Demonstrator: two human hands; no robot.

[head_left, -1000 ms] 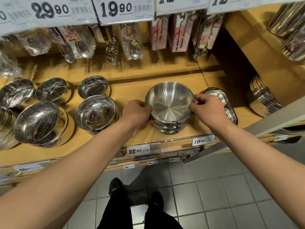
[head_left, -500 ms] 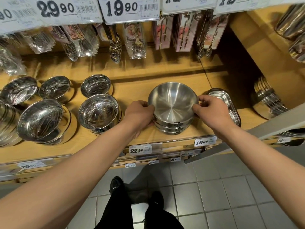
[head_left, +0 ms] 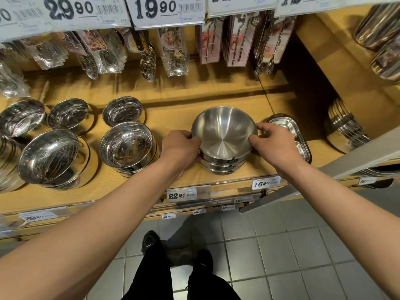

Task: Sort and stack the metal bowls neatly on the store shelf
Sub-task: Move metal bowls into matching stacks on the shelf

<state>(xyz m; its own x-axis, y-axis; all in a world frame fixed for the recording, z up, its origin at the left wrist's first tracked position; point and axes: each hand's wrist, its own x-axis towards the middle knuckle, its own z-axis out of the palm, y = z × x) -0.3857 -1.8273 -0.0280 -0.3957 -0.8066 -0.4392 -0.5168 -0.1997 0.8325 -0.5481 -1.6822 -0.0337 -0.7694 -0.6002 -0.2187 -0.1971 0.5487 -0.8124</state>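
Both hands, left hand (head_left: 180, 146) and right hand (head_left: 271, 141), clasp the brushed bowl stack (head_left: 224, 144) mid-shelf (head_left: 173, 118), nested tidily. The shiny bowls (head_left: 127, 146) to the left sit tilted and scattered, seemingly awaiting sorting.

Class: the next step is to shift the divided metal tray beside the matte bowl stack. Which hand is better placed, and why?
The right hand: it grips the bowl stack on the side facing the divided tray; the left hand is across the stack.

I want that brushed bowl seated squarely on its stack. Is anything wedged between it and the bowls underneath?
Nothing visible is. The top brushed bowl sits nested in the stack of bowls beneath it, with the left hand and right hand on opposite sides of its rim. The inside of the stack is hidden.
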